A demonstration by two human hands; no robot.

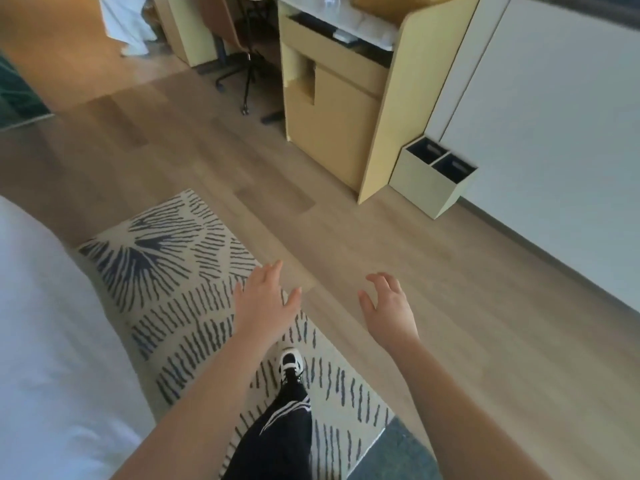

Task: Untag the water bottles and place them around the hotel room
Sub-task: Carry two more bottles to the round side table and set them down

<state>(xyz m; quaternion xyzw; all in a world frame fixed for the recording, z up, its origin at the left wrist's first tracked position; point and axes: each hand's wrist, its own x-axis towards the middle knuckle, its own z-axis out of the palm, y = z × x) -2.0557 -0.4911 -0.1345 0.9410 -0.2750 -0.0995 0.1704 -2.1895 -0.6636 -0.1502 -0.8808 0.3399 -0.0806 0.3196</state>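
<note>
My left hand (265, 299) is held out in front of me above the patterned rug, fingers spread, holding nothing. My right hand (388, 306) hovers over the wooden floor beside it, fingers apart and slightly curled, also with nothing in it. At the very top of the view, clear glass or bottle shapes (329, 3) stand on the pale cabinet top; they are cut off and blurred, so I cannot tell what they are. No tagged bottle shows clearly.
A white bed (52, 341) runs along the left. A black-and-cream rug (180, 271) lies underfoot, with my shoe (291, 363) on it. Ahead stand a wooden cabinet (346, 109), an office chair (235, 46), a two-slot bin (433, 178) and a white wall (554, 133).
</note>
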